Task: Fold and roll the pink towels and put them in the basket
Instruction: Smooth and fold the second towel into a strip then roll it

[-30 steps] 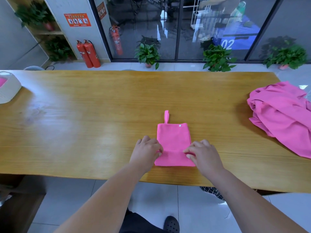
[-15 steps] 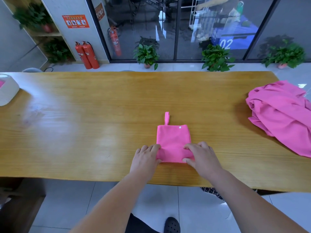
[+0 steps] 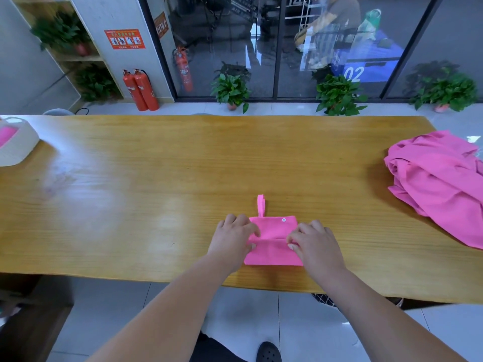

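A long wooden table [image 3: 156, 192] is being viewed from above, stretching across the middle of the frame, with pale floor tiles showing below its near edge. Behind it, a dark glass wall [image 3: 287, 48] is filling the upper centre and upper right. A wooden shelf [image 3: 78, 57] and a red poster [image 3: 125, 39] are being shown at the upper left.

Two bare forearms are being reached up from the bottom of the frame. A small folded pink towel [image 3: 271, 229] is lying near the table's front edge, just right of centre. Its hanging loop [image 3: 260, 205] is pointing away and a snap [image 3: 283, 220] is showing near its far edge. The left hand [image 3: 232, 240] is being curled onto the towel's left side. The right hand [image 3: 313, 242] is being curled onto its right side. Both are being clamped on a fold running across the cloth.

One folded towel is being handled. One loose pile of pink towels [image 3: 441, 184] is lying at the right edge; how many it holds cannot be told. One white basket [image 3: 18, 147] is sitting at the far left edge, with something pink showing inside. Three red fire extinguishers [image 3: 141, 90] are being counted. Five potted plants [image 3: 231, 92] are being counted too, three on the floor and two on the shelf. One dark shoe [image 3: 268, 352] is showing at the bottom.
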### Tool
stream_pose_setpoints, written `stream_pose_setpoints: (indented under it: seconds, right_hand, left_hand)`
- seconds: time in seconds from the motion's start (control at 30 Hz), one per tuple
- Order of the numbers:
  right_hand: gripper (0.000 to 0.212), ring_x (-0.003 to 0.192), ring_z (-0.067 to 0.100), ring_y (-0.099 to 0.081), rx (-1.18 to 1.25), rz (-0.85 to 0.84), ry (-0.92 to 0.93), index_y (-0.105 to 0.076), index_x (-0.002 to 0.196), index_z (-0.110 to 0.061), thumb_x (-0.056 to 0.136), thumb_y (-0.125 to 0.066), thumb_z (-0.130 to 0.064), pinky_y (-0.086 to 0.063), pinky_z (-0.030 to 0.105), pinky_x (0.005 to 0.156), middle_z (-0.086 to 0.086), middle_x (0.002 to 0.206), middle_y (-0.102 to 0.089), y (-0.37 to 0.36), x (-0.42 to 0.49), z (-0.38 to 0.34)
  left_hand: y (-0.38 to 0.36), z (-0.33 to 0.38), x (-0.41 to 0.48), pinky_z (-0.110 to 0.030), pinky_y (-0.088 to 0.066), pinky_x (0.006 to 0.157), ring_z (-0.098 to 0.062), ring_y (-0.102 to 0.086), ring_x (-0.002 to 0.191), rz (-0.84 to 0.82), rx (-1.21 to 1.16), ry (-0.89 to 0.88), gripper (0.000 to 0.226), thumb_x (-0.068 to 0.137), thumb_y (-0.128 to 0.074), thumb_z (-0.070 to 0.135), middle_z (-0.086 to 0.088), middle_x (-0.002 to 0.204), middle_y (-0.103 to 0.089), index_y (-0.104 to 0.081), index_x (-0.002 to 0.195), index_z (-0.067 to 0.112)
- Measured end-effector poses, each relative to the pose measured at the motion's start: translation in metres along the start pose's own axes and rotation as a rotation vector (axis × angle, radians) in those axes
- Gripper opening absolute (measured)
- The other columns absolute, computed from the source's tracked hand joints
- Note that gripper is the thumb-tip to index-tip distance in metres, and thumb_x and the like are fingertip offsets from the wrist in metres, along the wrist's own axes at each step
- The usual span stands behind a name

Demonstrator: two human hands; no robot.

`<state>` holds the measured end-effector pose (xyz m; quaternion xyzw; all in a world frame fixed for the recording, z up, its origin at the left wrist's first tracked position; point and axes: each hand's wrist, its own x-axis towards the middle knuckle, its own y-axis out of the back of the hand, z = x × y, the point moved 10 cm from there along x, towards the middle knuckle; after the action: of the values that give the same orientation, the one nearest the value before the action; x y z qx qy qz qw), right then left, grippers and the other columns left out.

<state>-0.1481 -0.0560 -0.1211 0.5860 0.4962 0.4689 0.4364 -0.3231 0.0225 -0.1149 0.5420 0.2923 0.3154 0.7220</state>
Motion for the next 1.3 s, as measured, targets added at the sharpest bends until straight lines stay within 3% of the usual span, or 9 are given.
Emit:
stream_pose_setpoints:
  seconds: [0.13, 0.23, 0.3, 0.43, 0.7, 0.9, 1.0, 1.1, 1.3]
  right_hand:
    - [0.007, 0.096, 0.019, -0.051, -0.096, 0.088, 0.076, -0.069, 0.099, -0.032, 0.095, -0.074, -0.034, -0.043, 0.037, 0.076, -0.016, 0.096, -0.063, 0.001, -0.012, -0.014]
    - [0.053, 0.113, 0.02, -0.055, -0.053, -0.013, 0.041, -0.066, 0.13, -0.029, 0.086, -0.077, -0.055, -0.05, 0.039, 0.088, -0.014, 0.126, -0.062, -0.009, -0.022, -0.008]
    - [0.066, 0.12, 0.017, -0.051, -0.052, -0.092, 0.018, -0.063, 0.138, -0.031, 0.08, -0.08, -0.058, -0.048, 0.037, 0.095, -0.017, 0.132, -0.059, -0.013, -0.019, -0.002]
    - [0.062, 0.128, 0.015, -0.043, 0.001, -0.26, -0.015, -0.056, 0.144, -0.037, 0.089, -0.07, -0.061, -0.039, 0.036, 0.103, -0.022, 0.138, -0.055, -0.017, -0.001, 0.005]
    - [0.053, 0.114, 0.016, -0.042, 0.21, -0.715, 0.009, -0.045, 0.147, -0.055, 0.096, -0.06, -0.061, -0.04, 0.038, 0.095, -0.02, 0.128, -0.06, -0.045, -0.007, 0.011]
    - [0.045, 0.134, 0.019, -0.036, -0.012, -0.456, 0.11, -0.038, 0.153, -0.053, 0.11, -0.042, -0.042, -0.037, 0.043, 0.108, -0.014, 0.152, -0.043, -0.018, 0.008, -0.013]
    - [0.049, 0.141, 0.021, -0.035, -0.03, -0.444, 0.07, -0.027, 0.159, -0.047, 0.11, -0.029, -0.05, -0.037, 0.045, 0.111, -0.012, 0.159, -0.041, -0.025, 0.0, -0.013]
    - [0.072, 0.148, 0.02, -0.035, -0.018, -0.474, 0.047, -0.021, 0.163, -0.042, 0.099, -0.041, -0.071, -0.034, 0.044, 0.117, -0.009, 0.164, -0.036, -0.032, -0.008, -0.013]
    - [0.074, 0.139, 0.02, -0.048, 0.014, -0.488, 0.026, -0.028, 0.16, -0.042, 0.096, -0.057, -0.065, -0.039, 0.041, 0.113, -0.01, 0.151, -0.051, -0.036, 0.004, -0.01]
  left_hand:
    - [-0.017, 0.01, -0.018, -0.033, -0.036, 0.073, -0.019, -0.049, 0.091, 0.079, 0.189, -0.062, 0.034, 0.076, -0.084, 0.021, 0.014, 0.1, -0.064, -0.066, 0.104, 0.031]
    - [-0.026, 0.01, -0.036, -0.036, -0.045, 0.079, -0.021, -0.055, 0.098, 0.133, 0.151, -0.023, 0.054, 0.081, -0.079, 0.05, 0.01, 0.123, -0.066, -0.065, 0.127, 0.024]
    - [-0.031, 0.011, -0.036, -0.036, -0.047, 0.086, -0.021, -0.055, 0.106, 0.067, 0.147, 0.033, 0.073, 0.078, -0.078, 0.058, 0.009, 0.138, -0.061, -0.058, 0.14, 0.024]
    - [-0.02, 0.011, -0.017, -0.035, -0.039, 0.099, -0.021, -0.048, 0.119, -0.018, 0.099, 0.085, 0.054, 0.096, -0.064, 0.051, 0.011, 0.139, -0.057, -0.048, 0.143, 0.029]
    - [-0.03, -0.016, -0.02, -0.037, -0.043, 0.092, -0.025, -0.051, 0.105, -0.452, -0.184, 0.174, 0.057, 0.09, -0.07, 0.062, -0.003, 0.119, -0.054, -0.05, 0.14, 0.041]
    - [-0.015, -0.016, 0.003, -0.046, -0.041, 0.106, -0.029, -0.043, 0.129, -0.361, -0.072, 0.175, 0.053, 0.095, -0.063, 0.062, -0.001, 0.137, -0.054, -0.055, 0.143, 0.041]
    - [-0.013, -0.019, 0.008, -0.044, -0.04, 0.108, -0.027, -0.041, 0.131, -0.297, -0.068, 0.215, 0.054, 0.093, -0.065, 0.063, 0.002, 0.139, -0.052, -0.051, 0.143, 0.046]
    - [-0.014, -0.021, 0.006, -0.042, -0.037, 0.108, -0.026, -0.04, 0.132, -0.24, -0.043, 0.263, 0.053, 0.095, -0.06, 0.065, 0.002, 0.14, -0.051, -0.05, 0.144, 0.045]
    - [-0.008, -0.022, -0.009, -0.038, -0.037, 0.104, -0.024, -0.043, 0.127, -0.041, 0.011, 0.366, 0.054, 0.1, -0.046, 0.068, 0.003, 0.136, -0.053, -0.052, 0.143, 0.036]
